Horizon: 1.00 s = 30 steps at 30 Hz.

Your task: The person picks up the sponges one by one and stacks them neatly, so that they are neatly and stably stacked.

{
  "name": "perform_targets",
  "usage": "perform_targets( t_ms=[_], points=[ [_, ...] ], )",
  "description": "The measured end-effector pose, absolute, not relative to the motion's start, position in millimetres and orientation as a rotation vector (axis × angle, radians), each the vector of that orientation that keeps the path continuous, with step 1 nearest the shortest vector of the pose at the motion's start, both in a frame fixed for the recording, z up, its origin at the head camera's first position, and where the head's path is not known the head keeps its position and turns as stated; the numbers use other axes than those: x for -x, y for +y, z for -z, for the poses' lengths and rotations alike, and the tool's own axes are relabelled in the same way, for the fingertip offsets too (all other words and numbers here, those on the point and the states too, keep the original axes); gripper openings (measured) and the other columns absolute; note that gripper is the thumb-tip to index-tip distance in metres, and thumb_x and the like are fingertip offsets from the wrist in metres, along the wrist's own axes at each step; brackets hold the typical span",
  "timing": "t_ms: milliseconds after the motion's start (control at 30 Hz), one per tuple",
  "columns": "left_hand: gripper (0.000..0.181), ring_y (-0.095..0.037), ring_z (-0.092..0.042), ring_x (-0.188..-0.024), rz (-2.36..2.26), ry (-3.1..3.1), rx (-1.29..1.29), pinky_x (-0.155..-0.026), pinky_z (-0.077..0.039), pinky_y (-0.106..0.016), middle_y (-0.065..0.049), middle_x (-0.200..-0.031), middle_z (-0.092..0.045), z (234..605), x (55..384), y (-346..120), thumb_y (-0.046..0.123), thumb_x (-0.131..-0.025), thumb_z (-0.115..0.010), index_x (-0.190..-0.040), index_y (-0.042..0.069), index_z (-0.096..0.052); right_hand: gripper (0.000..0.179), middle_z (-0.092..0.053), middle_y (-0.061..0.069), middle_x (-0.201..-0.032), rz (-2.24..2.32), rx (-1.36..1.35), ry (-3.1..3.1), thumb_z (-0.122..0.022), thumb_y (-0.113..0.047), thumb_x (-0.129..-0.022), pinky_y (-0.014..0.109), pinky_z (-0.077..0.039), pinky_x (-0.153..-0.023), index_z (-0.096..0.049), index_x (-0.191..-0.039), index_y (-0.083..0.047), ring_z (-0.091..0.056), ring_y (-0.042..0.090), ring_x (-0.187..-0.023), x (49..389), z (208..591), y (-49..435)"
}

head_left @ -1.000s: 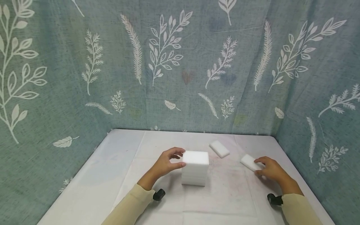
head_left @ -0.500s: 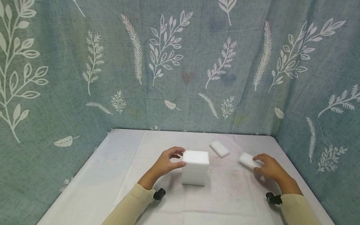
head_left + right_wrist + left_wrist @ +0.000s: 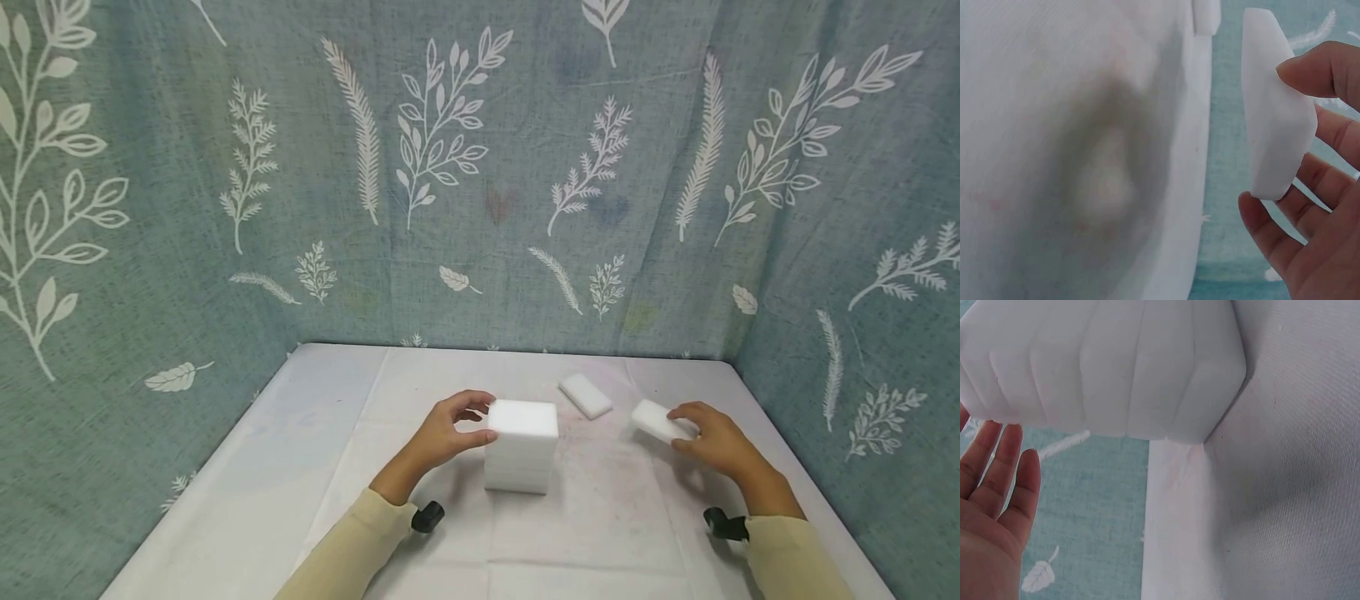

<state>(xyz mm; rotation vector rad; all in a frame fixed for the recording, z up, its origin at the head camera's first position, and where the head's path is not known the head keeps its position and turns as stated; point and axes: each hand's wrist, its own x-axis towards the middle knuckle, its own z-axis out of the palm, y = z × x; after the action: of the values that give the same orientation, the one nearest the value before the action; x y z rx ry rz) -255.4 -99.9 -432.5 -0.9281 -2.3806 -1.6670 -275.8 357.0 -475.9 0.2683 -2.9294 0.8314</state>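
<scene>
My right hand (image 3: 712,437) pinches a white melamine sponge (image 3: 658,421) by its near end. In the right wrist view this sponge (image 3: 1275,119) is raised off the cloth, thumb across one face and fingers behind. Several like sponges form an upright stack (image 3: 521,450) at the middle of the table. At its top left my left hand (image 3: 442,433) holds the upper part, thumb at the front corner and forefinger at the back one. The left wrist view has the stack's (image 3: 1110,375) layers side by side, with other left fingers (image 3: 1007,450) extended beside its top end.
A loose white sponge (image 3: 585,396) lies flat behind the stack, to its right. White cloth covers the table (image 3: 352,517), which ends at a leaf-patterned green-blue curtain (image 3: 465,250) on the back and sides.
My right hand has lifted its sponge from the table and carried it slightly left and away from me. The left hand has stayed at the stack.
</scene>
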Motion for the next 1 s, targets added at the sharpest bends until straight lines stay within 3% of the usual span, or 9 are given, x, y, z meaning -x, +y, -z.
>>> perform_targets(
  t_ms=[633,1000],
  points=[
    [0.051,-0.036,-0.058,-0.106,1.675,-2.374,0.928,-0.093,-0.047,-0.055,-0.015,-0.114,-0.063,431.2,255.6,-98.8,0.009,-0.080,-0.081,-0.122,-0.009,-0.059,0.040,-0.054,0.016,-0.131,-0.798,-0.484,-2.819,-0.076,-0.016,-0.081,0.053,-0.048,-0.084,-0.064,-0.119,-0.009,-0.052,0.039,-0.115,276.7,456.1,328.0],
    [0.050,-0.033,-0.058,-0.107,1.656,-2.385,0.930,-0.093,-0.047,-0.054,-0.014,-0.115,-0.063,432.0,256.0,-99.1,0.010,-0.080,-0.081,-0.122,-0.005,-0.060,0.039,-0.054,0.012,-0.132,-0.809,-0.547,-2.777,-0.076,-0.015,-0.081,0.052,-0.049,-0.083,-0.066,-0.119,-0.013,-0.052,0.035,-0.113,275.7,441.9,317.1]
  ],
)
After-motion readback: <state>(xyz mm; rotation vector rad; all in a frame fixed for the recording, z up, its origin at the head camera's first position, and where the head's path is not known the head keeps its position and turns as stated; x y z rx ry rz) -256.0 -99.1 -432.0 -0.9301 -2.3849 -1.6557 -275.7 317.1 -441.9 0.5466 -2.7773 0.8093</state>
